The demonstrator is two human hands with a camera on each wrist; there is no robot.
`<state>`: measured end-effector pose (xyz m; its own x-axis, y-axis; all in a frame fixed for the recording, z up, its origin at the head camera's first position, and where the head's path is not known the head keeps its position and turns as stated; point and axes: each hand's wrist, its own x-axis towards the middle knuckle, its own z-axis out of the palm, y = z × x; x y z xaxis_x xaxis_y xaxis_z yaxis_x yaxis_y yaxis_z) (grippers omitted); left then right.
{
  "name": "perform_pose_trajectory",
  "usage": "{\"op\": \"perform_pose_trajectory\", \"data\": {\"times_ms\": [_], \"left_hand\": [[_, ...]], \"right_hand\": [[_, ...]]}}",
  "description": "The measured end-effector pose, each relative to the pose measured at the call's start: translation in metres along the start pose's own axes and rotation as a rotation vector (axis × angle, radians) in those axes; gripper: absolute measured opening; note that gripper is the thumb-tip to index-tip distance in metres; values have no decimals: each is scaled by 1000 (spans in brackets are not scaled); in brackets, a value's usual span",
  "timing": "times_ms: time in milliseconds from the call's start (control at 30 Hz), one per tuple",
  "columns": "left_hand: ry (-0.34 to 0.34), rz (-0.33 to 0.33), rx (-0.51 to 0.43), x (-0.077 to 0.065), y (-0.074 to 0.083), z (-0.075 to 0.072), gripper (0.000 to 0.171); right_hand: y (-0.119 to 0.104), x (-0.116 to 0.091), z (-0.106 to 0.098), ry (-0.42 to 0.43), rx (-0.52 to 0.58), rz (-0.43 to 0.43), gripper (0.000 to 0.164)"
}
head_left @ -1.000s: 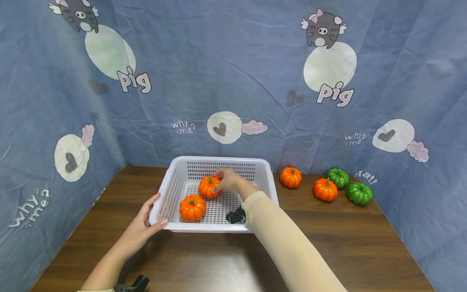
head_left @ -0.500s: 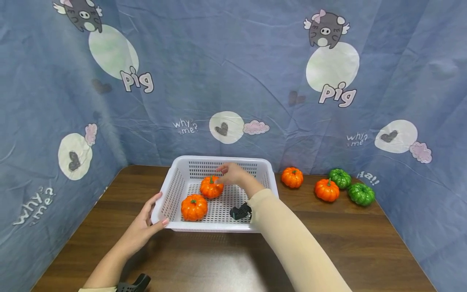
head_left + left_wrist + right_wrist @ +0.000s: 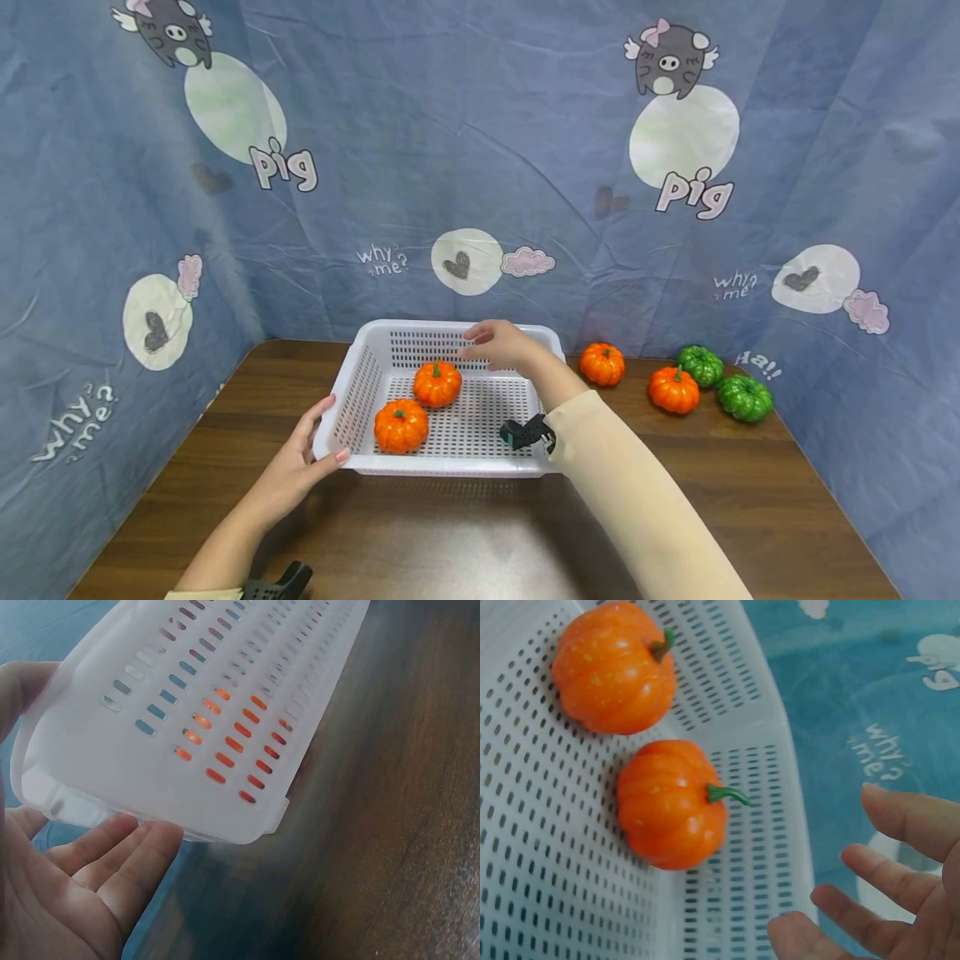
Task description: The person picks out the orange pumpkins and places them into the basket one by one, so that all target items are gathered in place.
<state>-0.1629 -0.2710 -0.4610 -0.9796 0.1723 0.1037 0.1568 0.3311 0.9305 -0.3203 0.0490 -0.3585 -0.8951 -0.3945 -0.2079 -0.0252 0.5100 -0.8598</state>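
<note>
A white plastic basket [image 3: 450,467] with slotted walls stands on the table. Two orange toy pumpkins lie inside: the front-left pumpkin [image 3: 401,426] and the rear pumpkin [image 3: 437,384], both with green stems. My left hand [image 3: 288,475] holds the basket's front-left corner, thumb on the front rim and fingers along the left side; the left wrist view shows fingers [image 3: 142,862] against its edge. Over the basket's right rear part hovers my right hand [image 3: 501,345], fingers spread, with nothing in it. The right wrist view shows both pumpkins apart from that hand.
On the table [image 3: 675,500], right of the basket, sit an orange pumpkin [image 3: 602,364], another orange pumpkin [image 3: 673,390], a green pumpkin [image 3: 701,367] and a second green pumpkin [image 3: 745,398]. A blue printed curtain [image 3: 570,192] hangs behind and at both sides.
My right hand has let go of the rear pumpkin and moved up and right, away from it. The left hand stays on the basket.
</note>
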Motion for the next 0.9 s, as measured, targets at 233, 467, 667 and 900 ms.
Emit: {"op": "perform_pose_trajectory", "data": {"times_ms": [233,467,667,900], "left_hand": [[-4,17,-5,1,1,0,85],[-5,20,-11,1,-1,0,85],[-7,14,-19,1,0,1,84],[-4,7,-16,1,0,1,85]], "right_hand": [[-5,-24,-17,16,5,-19,44],[-1,-43,-27,39,-24,-48,40],[4,-60,-33,76,-45,-77,41],[14,-79,-40,131,-95,-129,44]]}}
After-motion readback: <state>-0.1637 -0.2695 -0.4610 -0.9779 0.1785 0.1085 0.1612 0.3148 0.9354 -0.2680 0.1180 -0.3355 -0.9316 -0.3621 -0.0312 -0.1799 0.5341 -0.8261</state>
